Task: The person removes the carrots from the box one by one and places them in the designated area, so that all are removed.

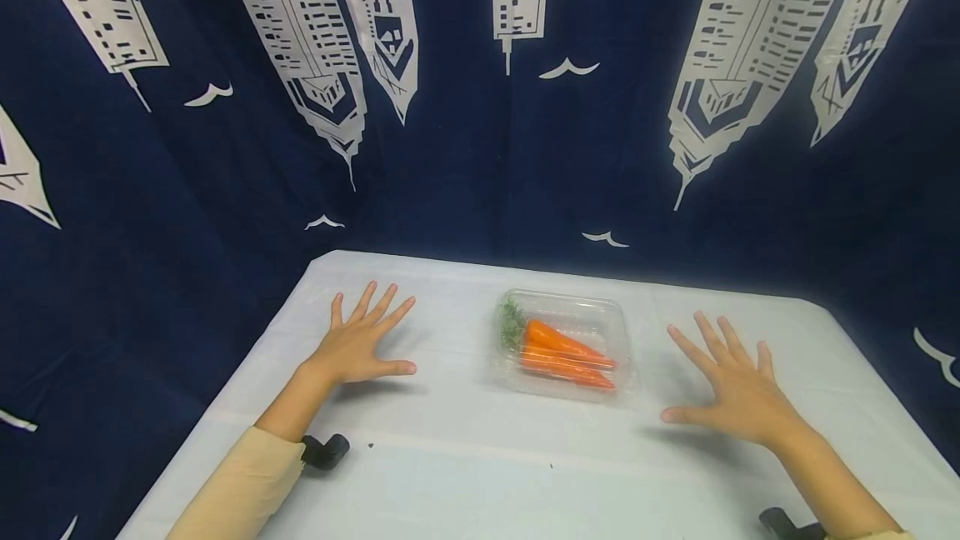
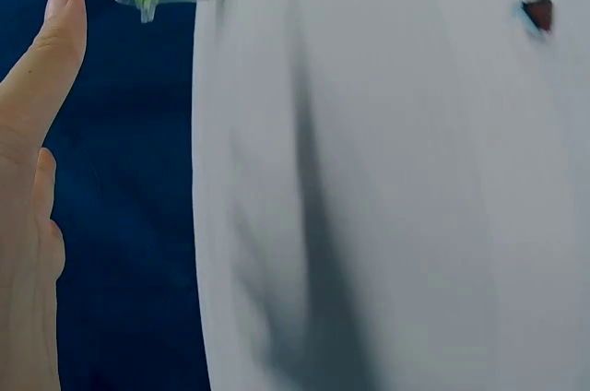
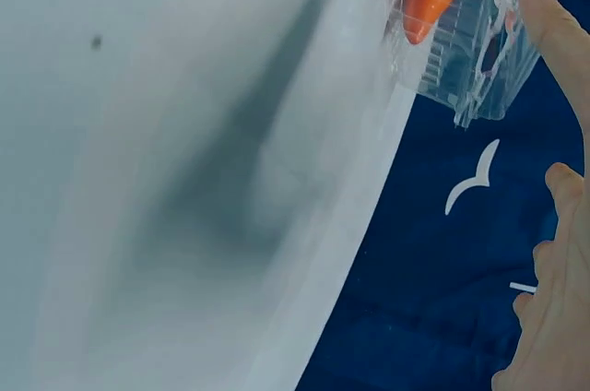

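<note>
Carrots lie together, seemingly kept so by clear plastic container; left hand and right hand, splayed, grip nothing.

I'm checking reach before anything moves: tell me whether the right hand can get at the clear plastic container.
Probably yes: the right hand is spread open beside the clear plastic container, holding nothing, and the head view shows only white tabletop between them.

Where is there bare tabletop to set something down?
Widest: the white tabletop on the near side of the clear container, bearing small dark specks. Narrower gaps separate the container from left grip and right grip. Crowded: inside the container, where carrots lie.
</note>
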The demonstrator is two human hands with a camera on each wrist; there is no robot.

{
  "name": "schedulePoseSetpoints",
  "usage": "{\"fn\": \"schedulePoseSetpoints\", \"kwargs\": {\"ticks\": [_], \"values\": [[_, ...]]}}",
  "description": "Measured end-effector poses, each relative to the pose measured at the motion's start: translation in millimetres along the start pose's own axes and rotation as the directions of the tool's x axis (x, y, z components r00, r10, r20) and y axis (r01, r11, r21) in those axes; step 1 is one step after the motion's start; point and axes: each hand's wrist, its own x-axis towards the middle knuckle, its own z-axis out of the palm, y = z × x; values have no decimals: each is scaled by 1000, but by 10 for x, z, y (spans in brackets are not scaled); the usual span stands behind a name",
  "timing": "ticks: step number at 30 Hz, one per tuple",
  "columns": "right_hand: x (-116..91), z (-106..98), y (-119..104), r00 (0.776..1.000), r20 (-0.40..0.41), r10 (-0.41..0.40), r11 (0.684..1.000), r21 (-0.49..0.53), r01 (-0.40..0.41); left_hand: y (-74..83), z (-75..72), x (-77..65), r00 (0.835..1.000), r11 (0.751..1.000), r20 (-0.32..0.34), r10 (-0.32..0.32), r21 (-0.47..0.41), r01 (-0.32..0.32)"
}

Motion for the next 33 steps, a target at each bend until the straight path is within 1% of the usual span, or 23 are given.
{"fn": "schedulePoseSetpoints", "kwargs": {"ticks": [4, 6, 8, 10, 13, 16, 17, 18, 20, 23, 27, 30, 32, 33], "values": [[-1, 72, -31, 1000, 6, 12, 998, 66, -13, 72, 5, 57, 1000, 999, -3, 21, -24, -21], [-2, 114, -48, 999, 26, 37, 991, 127, -40, 118, 12, 87, 999, 998, -5, 40, -41, -40], [1, 159, -68, 997, 49, 64, 977, 201, -73, 174, 29, 125, 998, 996, -11, 62, -60, -63], [8, 207, -93, 992, 79, 97, 953, 279, -115, 246, 49, 169, 995, 991, -26, 95, -88, -97], [21, 287, -143, 982, 128, 142, 906, 382, -181, 366, 96, 245, 989, 982, -61, 134, -126, -141], [35, 360, -200, 969, 170, 177, 862, 449, -236, 489, 150, 323, 980, 977, -120, 160, -125, -175], [39, 381, -216, 965, 182, 186, 853, 457, -251, 527, 172, 347, 975, 975, -147, 167, -121, -185], [46, 398, -230, 963, 188, 193, 847, 464, -261, 564, 194, 369, 970, 973, -175, 172, -125, -195], [63, 430, -251, 963, 185, 197, 834, 485, -264, 632, 233, 412, 953, 964, -235, 189, -139, -226], [95, 474, -272, 967, 166, 195, 818, 516, -254, 731, 282, 468, 930, 941, -304, 205, -199, -273], [131, 527, -308, 970, 146, 192, 794, 558, -241, 844, 322, 519, 897, 899, -363, 254, -253, -357], [140, 558, -337, 969, 147, 201, 778, 577, -249, 900, 342, 533, 863, 869, -404, 304, -252, -425], [139, 575, -353, 968, 144, 206, 769, 587, -252, 925, 350, 537, 841, 855, -428, 329, -243, -458], [137, 580, -361, 967, 146, 211, 766, 589, -256, 935, 352, 539, 833, 850, -437, 338, -238, -470]]}}
